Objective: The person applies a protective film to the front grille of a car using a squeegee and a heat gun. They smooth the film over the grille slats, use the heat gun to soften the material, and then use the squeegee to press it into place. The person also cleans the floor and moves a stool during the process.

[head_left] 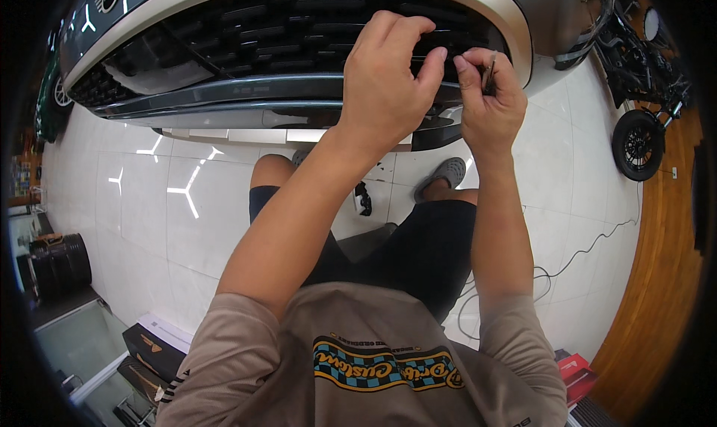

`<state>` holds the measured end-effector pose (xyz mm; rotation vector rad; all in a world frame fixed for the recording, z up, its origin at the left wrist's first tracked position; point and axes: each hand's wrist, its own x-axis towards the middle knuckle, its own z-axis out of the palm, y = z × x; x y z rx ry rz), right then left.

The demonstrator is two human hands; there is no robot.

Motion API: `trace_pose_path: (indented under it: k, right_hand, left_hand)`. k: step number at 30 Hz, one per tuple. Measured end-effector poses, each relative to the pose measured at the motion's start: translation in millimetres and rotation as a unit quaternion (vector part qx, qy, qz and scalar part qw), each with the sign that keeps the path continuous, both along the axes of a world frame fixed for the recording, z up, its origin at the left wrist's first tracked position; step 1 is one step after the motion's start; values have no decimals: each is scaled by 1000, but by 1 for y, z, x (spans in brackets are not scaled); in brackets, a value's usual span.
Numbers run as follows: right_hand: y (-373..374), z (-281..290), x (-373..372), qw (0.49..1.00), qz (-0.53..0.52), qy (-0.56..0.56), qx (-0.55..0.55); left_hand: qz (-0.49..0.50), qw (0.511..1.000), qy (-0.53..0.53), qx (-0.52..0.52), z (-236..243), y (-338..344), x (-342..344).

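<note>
In front of me is a car's black grille (276,35), set in a pale metallic surround (515,16). My left hand (392,76) is over its right part, fingers curved and thumb apart from them, with nothing visible between. Just right of it, my right hand (493,102) is closed, thumb and forefinger drawn together near the grille's right end. A small thin dark piece with a metallic glint (490,74) sticks out among its fingers; its kind is too small to make out. Whether either hand touches the grille is hidden.
I sit low between my knees, close to the bumper (261,118). A small black-and-white object (362,199) lies on the tiled floor. A cable (575,255) runs along the right, near a motorcycle wheel (638,145). Black boxes (157,352) and a black drum (61,268) stand left.
</note>
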<state>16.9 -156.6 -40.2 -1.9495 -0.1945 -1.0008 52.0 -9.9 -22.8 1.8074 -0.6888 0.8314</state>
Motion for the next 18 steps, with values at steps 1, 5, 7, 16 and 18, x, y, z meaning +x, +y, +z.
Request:
trace_pose_path:
  k: [1, 5, 7, 16, 18]
  right_hand:
    - [-1, 2, 0, 1000, 2, -1, -8]
    - [2, 7, 6, 1000, -1, -12, -28]
    - [2, 6, 9, 1000, -2, -12, -23]
    - [9, 8, 12, 1000, -24, -3, 14]
    - [9, 7, 13, 999, -20, -5, 27]
  left_hand:
    - [1, 1000, 0, 3, 0, 1, 0]
    - [10, 1000, -5, -8, -3, -1, 2]
    - [9, 1000, -7, -8, -2, -2, 3]
    - [40, 999, -12, -11, -3, -6, 5]
    - [38, 999, -5, -9, 0, -7, 3]
